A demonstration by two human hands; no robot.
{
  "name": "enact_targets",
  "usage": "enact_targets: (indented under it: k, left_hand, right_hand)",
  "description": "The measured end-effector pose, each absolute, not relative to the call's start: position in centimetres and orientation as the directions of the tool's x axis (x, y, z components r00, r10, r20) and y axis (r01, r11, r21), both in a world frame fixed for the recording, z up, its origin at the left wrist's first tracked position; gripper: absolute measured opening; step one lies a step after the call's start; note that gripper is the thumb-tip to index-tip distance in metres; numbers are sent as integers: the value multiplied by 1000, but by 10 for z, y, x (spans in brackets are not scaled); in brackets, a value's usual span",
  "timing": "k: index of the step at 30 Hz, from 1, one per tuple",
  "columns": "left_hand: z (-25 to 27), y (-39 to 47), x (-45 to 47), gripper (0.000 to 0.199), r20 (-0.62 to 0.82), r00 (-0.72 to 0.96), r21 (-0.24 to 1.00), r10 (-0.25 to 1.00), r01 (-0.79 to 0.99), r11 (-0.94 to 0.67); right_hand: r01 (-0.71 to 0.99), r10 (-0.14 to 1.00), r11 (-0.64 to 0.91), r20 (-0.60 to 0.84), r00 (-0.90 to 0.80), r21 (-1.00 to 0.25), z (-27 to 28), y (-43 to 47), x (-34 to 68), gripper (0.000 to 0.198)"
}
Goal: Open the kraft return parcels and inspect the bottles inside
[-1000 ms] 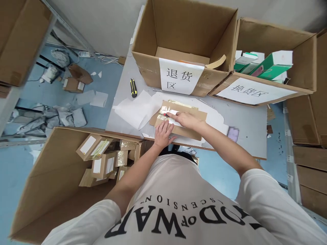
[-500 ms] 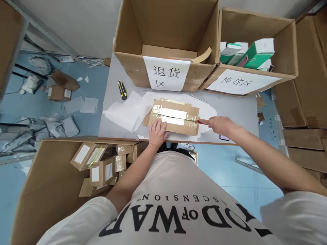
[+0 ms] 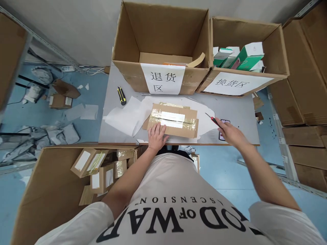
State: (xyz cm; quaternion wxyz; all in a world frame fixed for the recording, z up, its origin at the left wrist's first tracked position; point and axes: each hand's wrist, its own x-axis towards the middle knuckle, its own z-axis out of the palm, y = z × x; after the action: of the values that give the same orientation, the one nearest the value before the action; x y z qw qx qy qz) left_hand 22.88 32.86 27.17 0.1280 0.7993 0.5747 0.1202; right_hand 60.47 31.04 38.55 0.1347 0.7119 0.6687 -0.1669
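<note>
A flat cardboard box (image 3: 176,130) sealed with shiny tape lies on the table, a slit running along the tape between two white label strips. My left hand (image 3: 156,136) rests on its near left edge, fingers stretched out over the cardboard. To the right of the box, my right hand (image 3: 231,134) is closed around a red-and-black screwdriver (image 3: 213,120). The thin metal tip points left and stays apart from the box. Partly behind my right hand, a phone (image 3: 221,136) lies on the table.
Two large open cartons with paper signs, a left carton (image 3: 194,81) and a right carton (image 3: 270,69), stand at the back. A yellow-black utility knife (image 3: 122,96) and a white paper sheet (image 3: 125,117) lie at left. A big carton (image 3: 51,177) of small boxes stands below left.
My right hand has drawn the screwdriver away from the box's right end, moving right and toward me. My left hand stays on the box. The view has shifted slightly.
</note>
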Motion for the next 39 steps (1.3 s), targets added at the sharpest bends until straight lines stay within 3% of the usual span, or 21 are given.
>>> enact_targets:
  k: [5,11,16,19,21,23,26,28,30,33,36,39]
  left_hand:
    - [280,329,225,63,17,348,319,937,886,-335]
    - [288,331,218,65,7,384,320,923,874,-366]
    - [288,331,216,66,19,390,351,920,859,-372]
    - [289,330,219,66,26,392,367,920,852,-373]
    - [291,328,219,64,39,399,382,916,841,-383]
    - [292,328,214,62,64,419,431,906,807,-404]
    - [288,340,185,56,133,381,552,915,738,-388]
    - [277,360,153,56,156,152,603,976,768,-216]
    - [258,386,120,68,64,-189,574,980,811,118]
    - [224,418,90,93,-355,-311,397,882,804,443]
    - [198,423,87,90,-522,-179,282,834,887,367]
    - [191,411,88,47,-491,-104,248,865,935,253]
  right_hand:
    - [903,850,-424,-371,374,-63,263,308,586,61]
    - [788,763,-604,-375,526,-124,187,296,572,60]
    - [757,791,-602,-317,523,-255,183,288,571,62]
    - [702,838,-545,-265,477,-459,199,291,564,64]
    - [525,865,-486,-297,405,-699,217,293,552,70]
    - [228,876,-457,-392,279,-860,237,293,533,78]
    - [-45,863,-490,-492,113,-870,264,292,501,83]
    - [-92,840,-525,-532,106,-846,274,292,483,80]
    - [-138,800,-565,-581,150,-813,276,292,473,73]
    - [-200,756,-592,-624,198,-780,270,293,468,67]
    - [-204,740,-606,-639,212,-769,265,291,469,63]
    - [-199,747,-596,-628,218,-778,265,288,469,63]
